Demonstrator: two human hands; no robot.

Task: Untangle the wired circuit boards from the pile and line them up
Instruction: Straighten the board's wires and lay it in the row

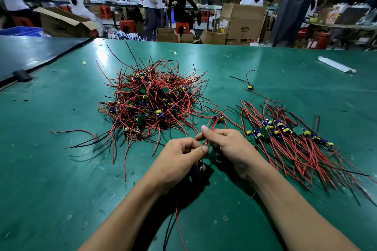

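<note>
Red wire (212, 127), likely limp and light, rose away from the person, pinched by the right hand (226, 142). The left hand (179, 157) curled round the small stiff circuit board (199, 166) just over the table (61, 169), between pile (151, 104) and row (285, 134). Probably safest held by board edges.

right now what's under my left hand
A small wired circuit board with blue and yellow parts peeks out below the left hand; its red and black wires trail toward you. That hand covers the rest of it.
</note>
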